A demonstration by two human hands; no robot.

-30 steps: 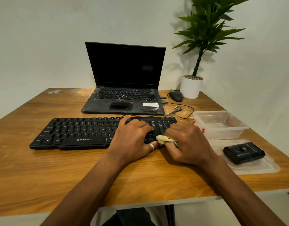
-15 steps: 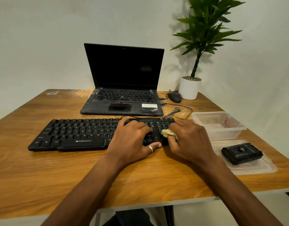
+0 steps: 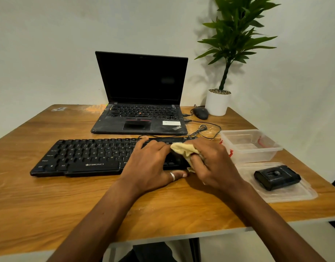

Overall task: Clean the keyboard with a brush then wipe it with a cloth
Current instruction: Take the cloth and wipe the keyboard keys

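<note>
A black Zebronics keyboard lies across the wooden table. My left hand lies flat over the keys right of the middle, its thumb with a ring at the front edge. My right hand grips a crumpled pale yellow cloth and presses it onto the keyboard's right end, which both hands largely cover. No brush shows anywhere.
An open black laptop stands behind the keyboard, with a mouse, loose cables and a potted plant at the back right. A clear plastic box sits right of the keyboard; its lid carries a small black device.
My right hand has slid with the cloth from the keyboard's front edge up over the keys, and more cloth shows. My left hand has stayed put.
</note>
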